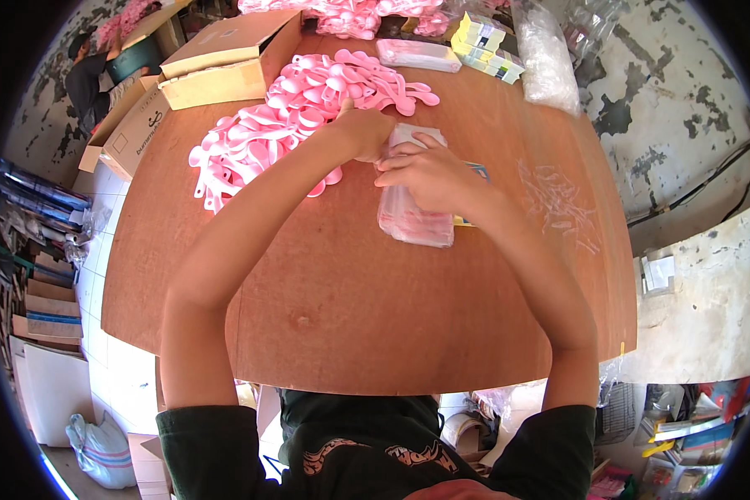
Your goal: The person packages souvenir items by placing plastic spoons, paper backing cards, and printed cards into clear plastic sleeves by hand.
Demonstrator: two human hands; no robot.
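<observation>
A stack of clear plastic bags (pixel 417 223) with pink showing through lies on the table in front of me. My right hand (pixel 429 177) bends its fingers over the far part of the stack and grips a plastic bag there. Against the far left edge of the same bags is my left hand (pixel 365 133), its fingers curled and turned away; what they hold is hidden. Just past that hand spreads a large heap of pink plastic spoons (pixel 308 104). A blue and yellow printed card (pixel 465 222) shows partly from under my right wrist.
Thin clear strips (pixel 554 204) are scattered on the wooden table (pixel 325 325) at right. Along its far side stand a cardboard box (pixel 225 62), a clear-wrapped pack (pixel 418 55), bundled printed cards (pixel 485 46) and a plastic roll (pixel 548 62). Another person (pixel 92 79) is at far left.
</observation>
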